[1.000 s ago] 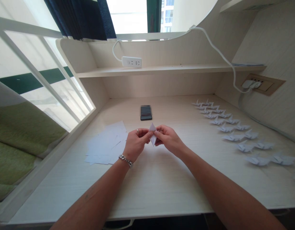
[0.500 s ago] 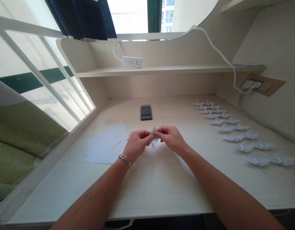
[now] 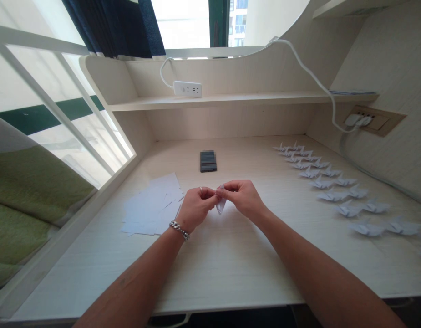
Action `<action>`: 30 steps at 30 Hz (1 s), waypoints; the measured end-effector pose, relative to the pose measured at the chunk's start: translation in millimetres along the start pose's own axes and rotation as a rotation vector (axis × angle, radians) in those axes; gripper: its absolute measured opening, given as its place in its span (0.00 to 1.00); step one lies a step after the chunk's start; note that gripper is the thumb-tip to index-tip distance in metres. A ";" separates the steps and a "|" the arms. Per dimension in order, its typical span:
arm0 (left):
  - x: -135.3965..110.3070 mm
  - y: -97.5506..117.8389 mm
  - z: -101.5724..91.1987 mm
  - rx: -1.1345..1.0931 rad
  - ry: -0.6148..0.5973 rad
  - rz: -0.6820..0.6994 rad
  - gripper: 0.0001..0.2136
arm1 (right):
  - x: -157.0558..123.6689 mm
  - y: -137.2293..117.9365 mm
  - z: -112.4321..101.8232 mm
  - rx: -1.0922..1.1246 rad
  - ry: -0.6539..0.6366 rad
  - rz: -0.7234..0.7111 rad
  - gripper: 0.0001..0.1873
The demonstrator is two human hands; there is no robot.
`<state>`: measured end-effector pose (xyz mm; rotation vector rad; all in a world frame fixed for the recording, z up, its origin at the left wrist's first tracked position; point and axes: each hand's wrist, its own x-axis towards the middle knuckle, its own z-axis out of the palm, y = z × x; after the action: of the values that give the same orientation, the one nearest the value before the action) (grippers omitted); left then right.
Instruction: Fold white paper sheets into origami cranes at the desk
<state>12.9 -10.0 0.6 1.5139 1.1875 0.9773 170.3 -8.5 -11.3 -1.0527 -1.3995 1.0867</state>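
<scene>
Above the middle of the desk, both my hands pinch a small piece of folded white paper [image 3: 221, 206], narrow and pointed at its lower end. My left hand [image 3: 195, 204], with a ring and a chain bracelet, grips its left side between thumb and fingers. From the right, my right hand [image 3: 245, 197] presses thumb and forefinger on the upper part, and the fingertips of the two hands meet there. The fingers cover the top of the paper. Left of my left hand lies a loose spread of white paper sheets [image 3: 145, 205].
Folded white paper cranes [image 3: 333, 195] stand in a double row along the right side. A dark phone-like object [image 3: 208, 161] lies behind my hands. On the shelf [image 3: 230, 99] rests a white power strip [image 3: 187, 89]; a white cable [image 3: 309, 70] hangs to the wall socket [image 3: 379, 120].
My right thumb and fingers have shifted slightly left over the top of the folded paper, covering its upper tip. The paper's lower point has tilted a little. The rest stays in place.
</scene>
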 end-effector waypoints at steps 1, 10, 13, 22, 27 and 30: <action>0.0 -0.2 0.5 0.007 -0.009 0.009 0.14 | -0.5 -1.1 0.7 0.026 0.009 0.010 0.11; -1.5 2.0 2.1 0.065 -0.041 -0.003 0.08 | 3.1 -8.8 -5.8 0.274 0.105 0.131 0.16; -1.6 1.6 2.2 0.058 -0.036 -0.012 0.08 | 4.4 -7.3 -9.9 0.226 0.133 0.090 0.17; -0.9 3.7 0.0 -0.013 0.013 0.023 0.11 | 1.8 0.6 -3.2 0.160 -0.032 0.068 0.20; 1.1 0.5 -2.6 -0.110 0.106 0.033 0.13 | 2.0 2.0 -3.1 0.202 -0.135 0.168 0.22; 2.5 -3.2 -2.5 -0.240 0.049 0.036 0.15 | 2.3 1.7 -1.9 0.213 -0.076 0.133 0.20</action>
<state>10.3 -6.8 -1.8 1.3309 1.0384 1.1437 172.1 -5.7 -12.3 -0.9677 -1.2542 1.3536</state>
